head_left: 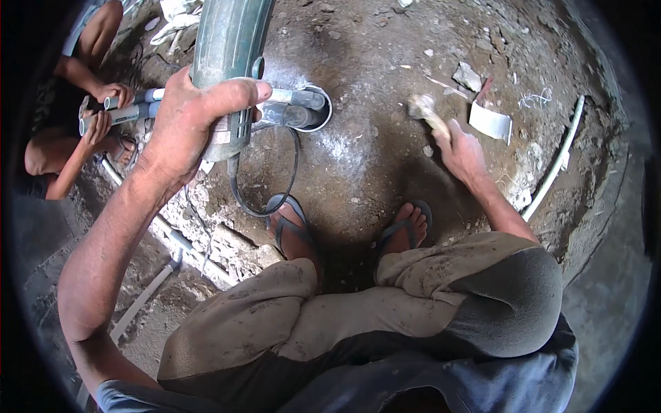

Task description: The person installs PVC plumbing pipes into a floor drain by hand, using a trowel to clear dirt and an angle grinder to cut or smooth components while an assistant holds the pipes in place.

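Note:
Raised over the ground, my left hand [193,117] is closed around the body of a green corded power tool [231,51]. Its upper end runs out of the picture, so its working end is hidden; a black cable [295,172] loops down from its lower end. My right hand [460,148] grips a short pale handle with a dusty, ragged head, like a small brush [423,110], low over the dirt. Between my hands, two grey pipe ends [303,113] rest in a round white-rimmed opening [327,120], with white dust around it.
At the left, another person's hands [107,110] hold two grey pipes [127,113]. White pipes lie along the left [182,241] and right [564,151]. A white curved scrap [490,122] and a stone [468,76] lie on the rough ground beyond my right hand.

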Tool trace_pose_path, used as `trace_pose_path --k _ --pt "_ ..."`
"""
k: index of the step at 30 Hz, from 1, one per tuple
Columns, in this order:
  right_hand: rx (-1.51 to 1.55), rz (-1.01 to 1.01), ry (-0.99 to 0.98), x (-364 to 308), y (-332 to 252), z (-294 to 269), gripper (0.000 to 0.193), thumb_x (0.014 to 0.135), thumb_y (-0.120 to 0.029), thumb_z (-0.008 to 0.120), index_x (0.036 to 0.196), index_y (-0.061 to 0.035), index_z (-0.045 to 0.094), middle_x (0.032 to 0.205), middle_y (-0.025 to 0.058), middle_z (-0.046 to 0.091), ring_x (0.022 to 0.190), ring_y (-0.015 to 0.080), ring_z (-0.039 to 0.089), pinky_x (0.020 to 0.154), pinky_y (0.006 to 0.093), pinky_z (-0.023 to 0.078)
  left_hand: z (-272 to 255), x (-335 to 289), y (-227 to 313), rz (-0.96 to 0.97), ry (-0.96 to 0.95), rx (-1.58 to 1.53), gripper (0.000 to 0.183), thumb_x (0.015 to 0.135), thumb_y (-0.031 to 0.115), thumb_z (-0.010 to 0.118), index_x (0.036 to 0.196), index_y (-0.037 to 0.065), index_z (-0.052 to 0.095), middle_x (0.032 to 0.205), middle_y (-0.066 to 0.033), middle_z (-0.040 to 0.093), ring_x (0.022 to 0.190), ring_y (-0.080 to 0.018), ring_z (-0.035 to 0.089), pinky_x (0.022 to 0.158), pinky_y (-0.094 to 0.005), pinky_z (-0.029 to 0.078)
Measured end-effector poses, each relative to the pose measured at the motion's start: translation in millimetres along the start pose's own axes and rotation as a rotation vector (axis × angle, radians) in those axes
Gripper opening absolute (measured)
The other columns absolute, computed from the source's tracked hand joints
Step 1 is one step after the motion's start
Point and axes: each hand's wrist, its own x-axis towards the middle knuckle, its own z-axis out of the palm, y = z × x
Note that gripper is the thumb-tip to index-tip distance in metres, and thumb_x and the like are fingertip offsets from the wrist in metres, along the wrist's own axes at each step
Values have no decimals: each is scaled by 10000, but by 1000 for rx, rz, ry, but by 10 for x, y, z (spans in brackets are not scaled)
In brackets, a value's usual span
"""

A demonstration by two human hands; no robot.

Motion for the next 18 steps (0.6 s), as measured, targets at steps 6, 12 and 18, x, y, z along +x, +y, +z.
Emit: trace_pose_path --k 6,12,18 --pt "385 -416 -259 738 -1283 201 379 1052 -393 536 1103 -28 625 817 252 663 760 433 660 723 528 492 -24 -126 -26 -40 78 -73 418 797 342 794 978 -24 706 792 -72 675 680 -133 645 611 -287 529" --pt "96 -330 -212 1264 -1363 479 436 1054 -471 506 1131 -56 617 855 273 684 833 475 684 738 580 515 94 -79 -184 -64 73 -135 460 815 374 766 1048 -16 690 827 -86 695 687 -142 645 612 -273 503" --pt "168 -520 -196 991 -1567 368 442 1056 -477 479 1182 -71 601 901 285 695 874 483 688 763 594 523 82 -217 -351 -142 155 -264 404 838 348 751 1022 -6 688 815 -76 698 668 -132 634 598 -272 492"
